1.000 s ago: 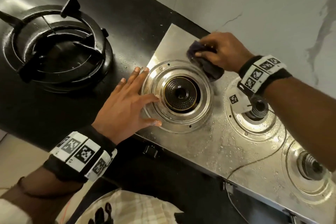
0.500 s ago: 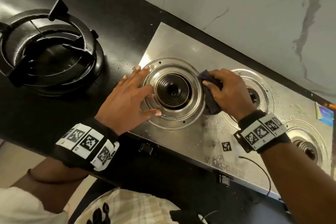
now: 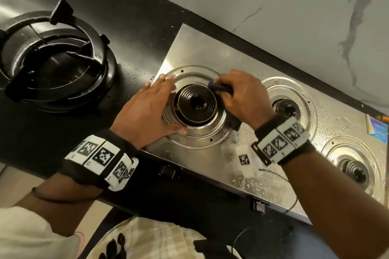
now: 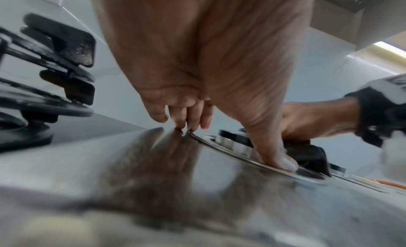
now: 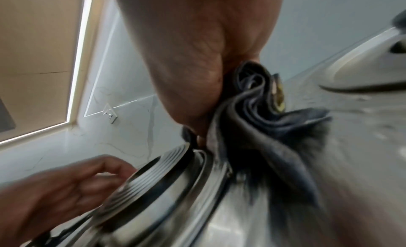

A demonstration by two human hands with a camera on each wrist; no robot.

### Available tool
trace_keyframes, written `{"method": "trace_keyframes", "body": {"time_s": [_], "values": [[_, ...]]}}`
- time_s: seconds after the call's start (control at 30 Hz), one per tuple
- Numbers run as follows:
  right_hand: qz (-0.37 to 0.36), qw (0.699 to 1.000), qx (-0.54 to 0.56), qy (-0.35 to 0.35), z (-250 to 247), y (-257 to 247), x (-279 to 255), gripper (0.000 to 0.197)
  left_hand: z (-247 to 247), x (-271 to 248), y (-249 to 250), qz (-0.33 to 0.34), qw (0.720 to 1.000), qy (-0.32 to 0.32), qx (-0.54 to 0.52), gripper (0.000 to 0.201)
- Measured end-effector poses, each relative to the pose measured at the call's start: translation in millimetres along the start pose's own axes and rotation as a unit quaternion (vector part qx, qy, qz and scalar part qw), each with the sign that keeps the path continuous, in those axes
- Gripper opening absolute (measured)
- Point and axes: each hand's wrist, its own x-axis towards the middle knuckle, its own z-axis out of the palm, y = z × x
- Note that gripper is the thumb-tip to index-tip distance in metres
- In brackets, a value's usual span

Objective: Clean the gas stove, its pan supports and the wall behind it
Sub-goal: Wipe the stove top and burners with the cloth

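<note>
Kitchen corner with a dark counter against a pale wall.
A glossy black countertop [image 3: 130,27] meets white marble-look wall tiles [image 3: 294,17] with grey veins; a beige cabinet [image 5: 37,51] hangs above, a light strip [image 5: 77,63] glowing along its edge.

Wet steel gas stove [image 3: 210,57], bare burners; black pan supports [image 3: 52,61] stacked on counter beside it
</note>
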Motion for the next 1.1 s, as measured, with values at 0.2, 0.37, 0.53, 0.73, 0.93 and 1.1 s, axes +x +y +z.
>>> {"method": "trace_keyframes", "body": {"time_s": [0.2, 0.37, 0.53, 0.73, 0.93, 1.1], "values": [[-0.151, 0.982, -0.015, -0.112, -15.2, -1.8, 67.2, 0.019, 3.3, 1.0, -6.8, 0.000, 1.000, 0.009, -0.017, 0.145], [-0.262, 0.941, -0.105, -0.187, -19.3, -54.5, 100.8, 0.020, 7.9, 2.1, -10.1, -0.013, 0.999, 0.029, -0.039, 0.157], [-0.351, 0.900, -0.151, -0.209, -6.6, -105.5, 83.6, 0.017, 12.6, -5.2, -6.6, -0.062, 0.992, 0.093, -0.062, 0.167], [-0.401, 0.886, -0.137, -0.189, 3.2, -91.6, 47.5, 0.015, 8.4, -7.1, -1.7, -0.089, 0.990, 0.109, 0.003, 0.166], [-0.394, 0.895, -0.110, -0.178, 10.3, -75.0, 26.7, 0.015, 10.9, -11.7, -0.6, -0.095, 0.991, 0.091, 0.011, 0.157], [-0.314, 0.933, -0.036, -0.170, 13.2, -67.3, 48.3, 0.020, 7.5, -5.9, -3.4, -0.090, 0.995, 0.047, 0.012, 0.155]]}}
